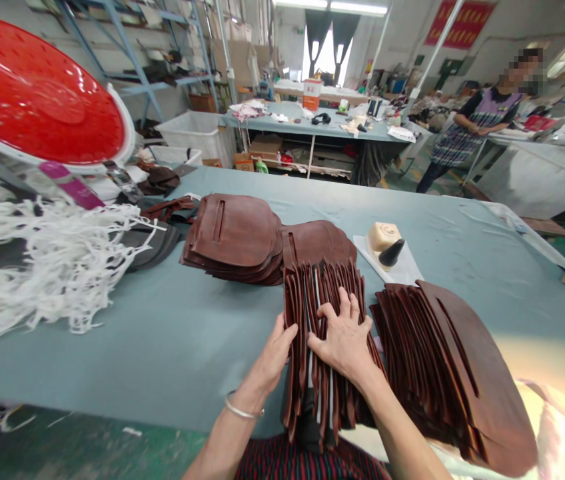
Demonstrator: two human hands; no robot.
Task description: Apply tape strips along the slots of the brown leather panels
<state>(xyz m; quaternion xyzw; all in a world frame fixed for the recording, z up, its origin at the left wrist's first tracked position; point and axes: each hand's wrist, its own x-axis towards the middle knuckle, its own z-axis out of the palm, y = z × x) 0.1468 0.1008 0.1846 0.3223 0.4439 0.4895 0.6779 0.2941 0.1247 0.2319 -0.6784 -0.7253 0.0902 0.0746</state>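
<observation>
A bundle of brown leather pieces [322,283] stands on edge in front of me, with pale and black strips showing between some layers. My left hand [278,347] holds the bundle's left side, its thumb over the near edge and its other fingers partly hidden. Across the top edges lies my right hand [345,337], fingers spread and slightly bent. To the right, a second row of brown leather pieces [412,347] leans on edge, the outermost one showing a long slot. Behind the bundle are flat stacked leather pieces [317,241] and another slotted stack [235,230].
A cream block [383,236] and a black cone-shaped object [391,253] rest on white sheet material. White strips [47,260] are heaped at left below a red basin [37,93]. A person [480,127] stands at the back right, beyond the blue-grey table [202,347].
</observation>
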